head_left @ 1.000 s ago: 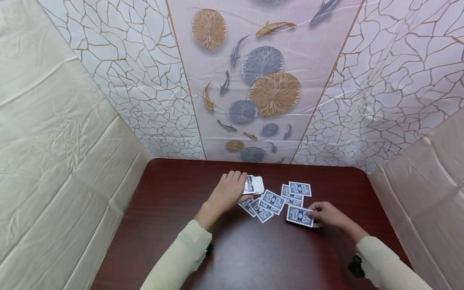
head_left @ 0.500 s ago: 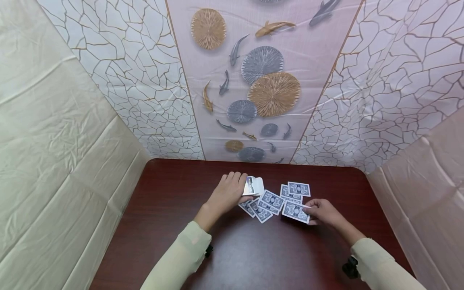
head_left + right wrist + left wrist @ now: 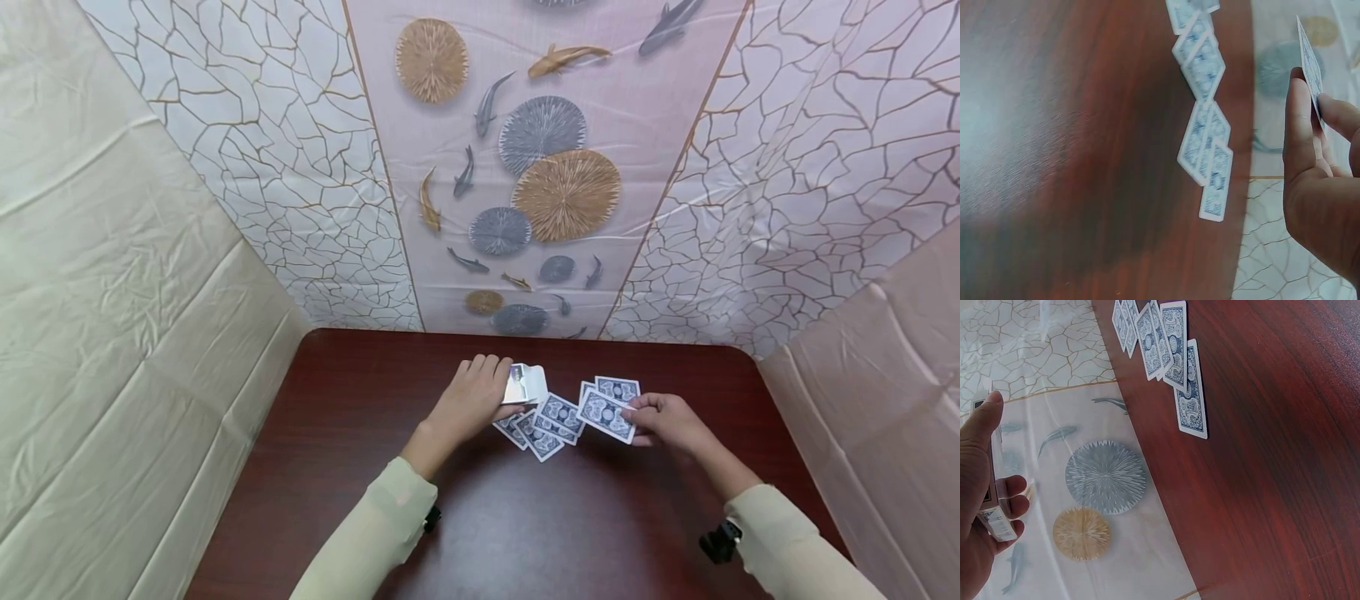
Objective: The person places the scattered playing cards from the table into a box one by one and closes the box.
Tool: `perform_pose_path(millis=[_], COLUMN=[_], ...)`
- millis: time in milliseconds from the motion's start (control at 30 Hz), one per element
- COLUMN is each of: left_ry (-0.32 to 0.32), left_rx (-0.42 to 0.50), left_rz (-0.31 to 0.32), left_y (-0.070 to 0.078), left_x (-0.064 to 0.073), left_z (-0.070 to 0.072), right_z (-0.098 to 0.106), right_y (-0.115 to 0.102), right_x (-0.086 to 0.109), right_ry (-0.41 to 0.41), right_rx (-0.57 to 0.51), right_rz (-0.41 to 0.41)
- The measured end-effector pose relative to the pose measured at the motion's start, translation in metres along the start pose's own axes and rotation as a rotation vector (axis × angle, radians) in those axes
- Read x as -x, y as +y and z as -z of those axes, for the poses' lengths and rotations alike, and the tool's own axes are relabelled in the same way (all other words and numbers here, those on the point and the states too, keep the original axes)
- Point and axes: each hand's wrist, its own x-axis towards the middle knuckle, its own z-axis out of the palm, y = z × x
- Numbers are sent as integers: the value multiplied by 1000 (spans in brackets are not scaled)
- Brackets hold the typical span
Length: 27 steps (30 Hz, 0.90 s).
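In the head view my left hand [image 3: 474, 393] grips a card box [image 3: 517, 387] whose white flap points right. The left wrist view shows thumb and curled fingers around the box [image 3: 996, 487], clear of the table. My right hand [image 3: 666, 425] pinches a playing card [image 3: 606, 416], back up, between thumb and fingers. Seen from the right wrist, this card [image 3: 1311, 72] stands raised, nearly edge-on. Below it in the head view, it overlaps face-down cards [image 3: 619, 388] on the table. More face-down cards [image 3: 561, 410] lie fanned between the hands, with blue patterned backs.
The dark red wooden table [image 3: 525, 517] has its back edge against a fabric backdrop [image 3: 517, 250] with fish and round leaf shapes. Beige cloth walls [image 3: 150, 358] rise on both sides. Black cameras are strapped at both wrists.
My right hand has lifted its card and carried it slightly left and toward the back, over the loose cards. My left hand and the card box have hardly moved.
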Motion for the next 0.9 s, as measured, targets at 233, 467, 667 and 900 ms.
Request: perform_pose_path(millis=[233, 467, 667, 900], left_ry=[22, 42, 29, 36], left_rx=[32, 14, 18, 3], left_rz=[-10, -28, -40, -50], left_y=[1, 3, 5, 8], left_x=[-3, -5, -8, -9], left_z=[2, 5, 6, 8], right_z=[1, -7, -19, -31], right_y=[-27, -59, -75, -85], right_x=[4, 7, 8, 4], right_ry=[6, -20, -12, 24], right_rx=[14, 14, 73, 106], right_rz=[38, 86, 116, 141])
